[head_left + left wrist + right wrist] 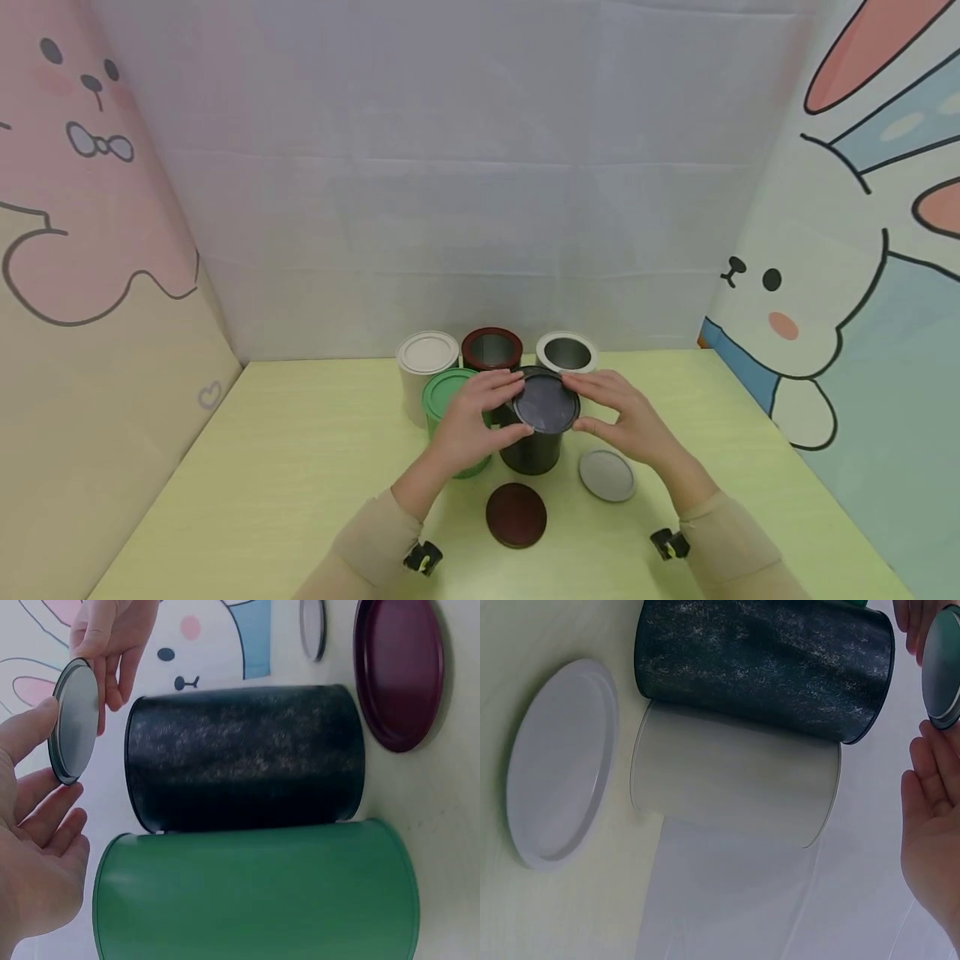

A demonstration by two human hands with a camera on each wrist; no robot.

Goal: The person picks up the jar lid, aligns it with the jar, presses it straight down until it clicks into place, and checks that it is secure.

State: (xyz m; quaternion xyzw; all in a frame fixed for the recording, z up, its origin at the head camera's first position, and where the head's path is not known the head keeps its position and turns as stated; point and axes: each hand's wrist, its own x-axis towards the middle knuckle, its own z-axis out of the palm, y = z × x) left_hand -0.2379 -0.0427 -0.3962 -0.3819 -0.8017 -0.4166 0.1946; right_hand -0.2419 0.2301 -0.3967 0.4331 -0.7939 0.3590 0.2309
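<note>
Above the middle of the desk (300, 475), we see a round black lid with a glossy grey centre (547, 403) held over a tall black cylindrical can (531, 454), apart from its rim. Left hand (478, 421) pinches the lid's edge at nine o'clock, thumb and fingers spread along it; right hand (626, 417) does the same at three o'clock.

What could go wrong, we'd judge: grip is on the edge only, so uneven pressure or one side letting go first could tip the lid or drop it. Lowered off-centre, it would probably catch on the rim and sit crooked. The left hand works right by a green lidded can (442, 385) at nine o'clock from the black can, so a wrist could bump it. Open cans, dark red (471, 347) at eleven and white (589, 353) at one, are close too.

Lid looks: thin, raised black edge, recessed shiny face, slightly tilted in the wrist views; no dents we can make out. Black can's side is mottled with pale specks; its mouth is mostly hidden, so we can't tell more. Loose lids: dark red disc (516, 515) at six, pale grey disc (607, 476) at four.
</note>
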